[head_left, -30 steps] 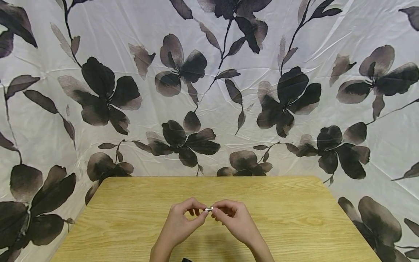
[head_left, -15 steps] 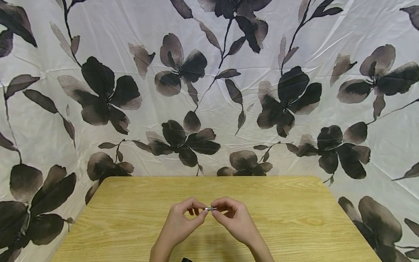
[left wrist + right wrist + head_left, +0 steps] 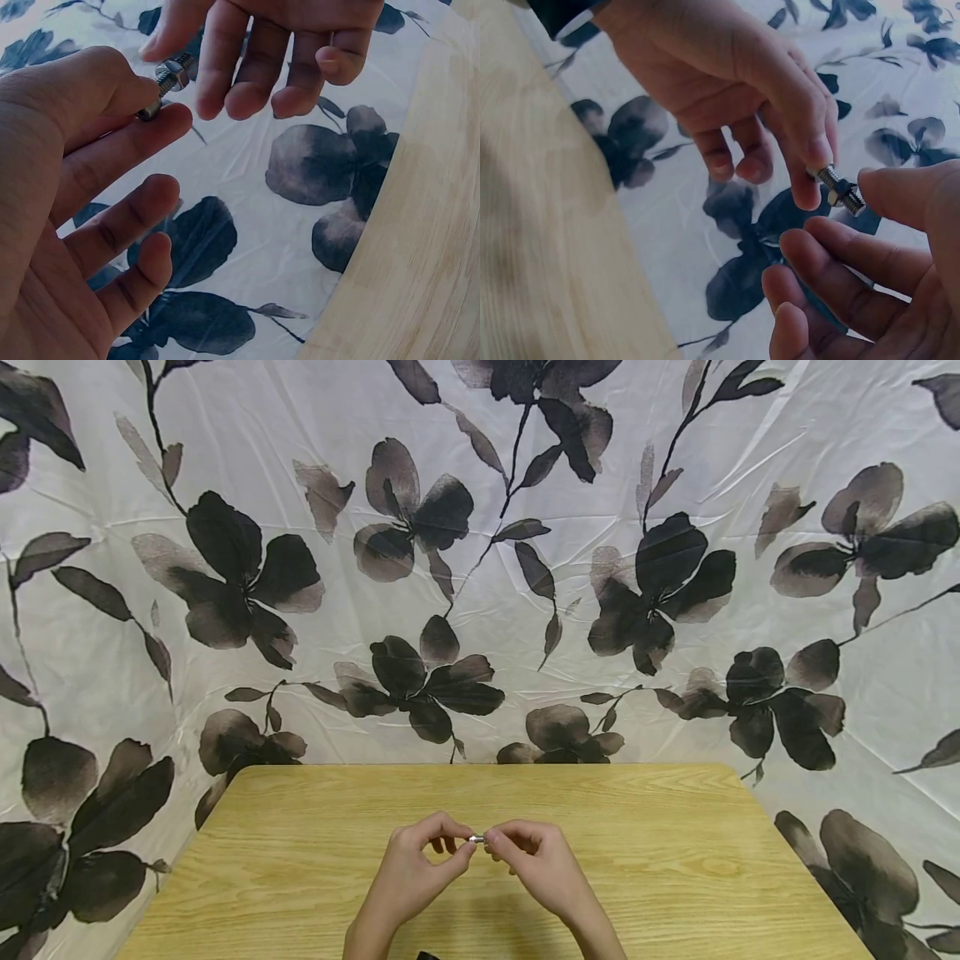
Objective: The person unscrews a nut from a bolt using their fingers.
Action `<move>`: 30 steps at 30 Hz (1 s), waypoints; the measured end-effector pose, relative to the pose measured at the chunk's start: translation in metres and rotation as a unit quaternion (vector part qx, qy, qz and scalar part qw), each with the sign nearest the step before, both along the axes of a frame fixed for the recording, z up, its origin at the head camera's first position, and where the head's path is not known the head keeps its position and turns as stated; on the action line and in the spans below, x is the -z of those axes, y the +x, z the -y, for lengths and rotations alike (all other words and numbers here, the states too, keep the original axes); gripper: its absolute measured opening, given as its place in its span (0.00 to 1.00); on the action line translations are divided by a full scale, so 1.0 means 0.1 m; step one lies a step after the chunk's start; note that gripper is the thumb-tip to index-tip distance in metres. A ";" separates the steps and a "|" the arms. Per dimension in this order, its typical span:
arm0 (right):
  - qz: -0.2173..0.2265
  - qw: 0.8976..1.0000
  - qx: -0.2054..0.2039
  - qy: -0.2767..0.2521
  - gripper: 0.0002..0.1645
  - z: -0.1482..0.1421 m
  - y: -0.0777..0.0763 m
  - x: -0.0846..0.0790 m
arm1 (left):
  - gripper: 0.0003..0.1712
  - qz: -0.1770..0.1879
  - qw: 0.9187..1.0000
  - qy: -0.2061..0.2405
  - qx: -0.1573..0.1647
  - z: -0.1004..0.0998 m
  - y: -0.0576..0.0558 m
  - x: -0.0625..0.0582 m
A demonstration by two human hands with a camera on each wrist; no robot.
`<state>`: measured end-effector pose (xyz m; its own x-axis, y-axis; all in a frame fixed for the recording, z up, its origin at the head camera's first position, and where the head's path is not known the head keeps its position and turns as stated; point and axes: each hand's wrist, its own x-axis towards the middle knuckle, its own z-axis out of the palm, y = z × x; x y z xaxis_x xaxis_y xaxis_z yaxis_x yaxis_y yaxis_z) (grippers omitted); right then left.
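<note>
Over the table, my left hand (image 3: 408, 868) pinches a silver bolt (image 3: 829, 175) by its head between thumb and index finger; its other fingers are loosely bent. A hex nut (image 3: 842, 192) sits partway along the thread, and the threaded tip sticks out beyond it. My right hand (image 3: 540, 864) is at the nut end. Both wrist views show its thumb and index finger spread to either side of the nut with gaps around it. From the head view, the right fingertips overlap the nut and hide it.
A wood-grain table (image 3: 300, 827) lies under both hands. Behind and beside it hangs a white cloth (image 3: 555, 710) with dark printed flowers. A small dark object (image 3: 427, 955) shows at the bottom edge. A dark band (image 3: 562, 15) circles the left wrist.
Half a second ago the right thumb and index finger were parted, showing the nut and bolt tip; now, in the head view, they cover that end. The left hand keeps its place.
</note>
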<state>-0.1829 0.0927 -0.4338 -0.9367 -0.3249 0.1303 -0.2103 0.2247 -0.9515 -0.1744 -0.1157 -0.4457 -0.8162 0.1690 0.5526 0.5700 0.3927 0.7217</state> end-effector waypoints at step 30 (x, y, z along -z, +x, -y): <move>-0.028 0.999 -0.017 -0.035 0.11 0.05 -0.01 0.01 | 0.15 0.016 1.000 -0.008 -0.012 0.04 -0.03 -0.02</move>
<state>-0.1835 0.0880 -0.4344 -0.9159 -0.3444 0.2060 -0.2701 0.1493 -0.9512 -0.1770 -0.1200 -0.4433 -0.8372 0.1576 0.5238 0.5372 0.4167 0.7333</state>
